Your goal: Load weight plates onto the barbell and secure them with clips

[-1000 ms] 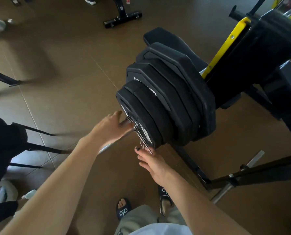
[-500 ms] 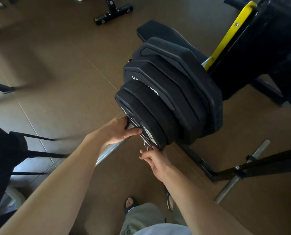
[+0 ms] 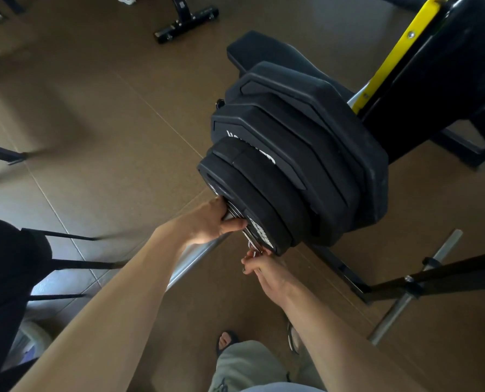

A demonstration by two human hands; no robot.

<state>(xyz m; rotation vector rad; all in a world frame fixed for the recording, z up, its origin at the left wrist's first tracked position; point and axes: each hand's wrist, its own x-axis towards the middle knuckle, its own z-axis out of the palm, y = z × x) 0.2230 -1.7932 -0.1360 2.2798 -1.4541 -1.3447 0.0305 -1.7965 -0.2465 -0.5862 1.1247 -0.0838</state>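
Several black weight plates (image 3: 306,165) sit stacked on the barbell sleeve (image 3: 196,258), the smallest one nearest me. A chrome spring clip (image 3: 249,240) lies against the face of that outer plate. My left hand (image 3: 213,222) grips the clip's upper part where it wraps the sleeve, thumb pointing right. My right hand (image 3: 259,265) pinches the clip's lower handles from below. The bare steel end of the sleeve runs down-left under my left wrist.
The bar rests on a black rack with a yellow upright (image 3: 391,58). A steel peg (image 3: 413,290) sticks out from a black frame at the right. Dark chair legs (image 3: 57,236) stand at the left, another machine's foot (image 3: 186,24) at the top. My sandalled feet (image 3: 227,340) are below.
My left hand has closed around the clip at the sleeve, and my right hand has risen to take the clip's lower handles. The clip sits tighter against the outer plate.
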